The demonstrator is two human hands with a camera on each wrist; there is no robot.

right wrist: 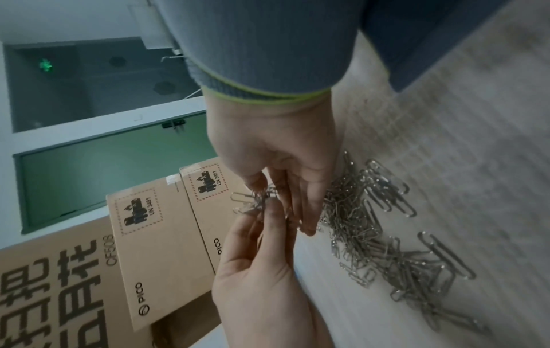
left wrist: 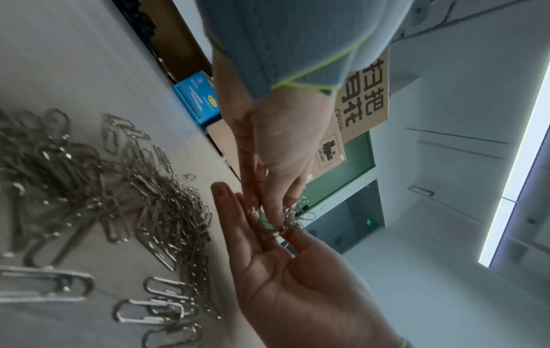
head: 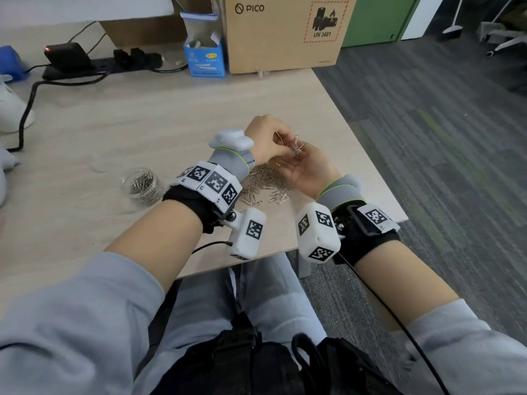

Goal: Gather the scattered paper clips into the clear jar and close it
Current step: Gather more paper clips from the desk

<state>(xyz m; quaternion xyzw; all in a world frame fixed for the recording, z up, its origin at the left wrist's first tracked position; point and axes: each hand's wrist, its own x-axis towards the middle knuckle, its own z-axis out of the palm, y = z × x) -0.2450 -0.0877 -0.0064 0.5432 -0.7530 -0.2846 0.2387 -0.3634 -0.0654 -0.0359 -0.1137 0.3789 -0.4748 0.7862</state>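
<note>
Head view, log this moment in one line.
gathering | left hand, right hand: pinch clip bunch | clear jar: open, partly filled | pile: on table

Left hand [head: 266, 138] fingertips hidden behind its own knuckles in head view — the grip on the clip cluster [head: 298, 146] can't be read there. Pile of paper clips [head: 263, 185] partly covered by left wrist mount. Jar [head: 141, 185] contents too small to count. Wrist views: pile blurred, cut by frame edges.

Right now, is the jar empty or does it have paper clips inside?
Partly filled. The clear jar stands open on the table, with paper clips visible inside; many more lie in a pile beside it.
</note>
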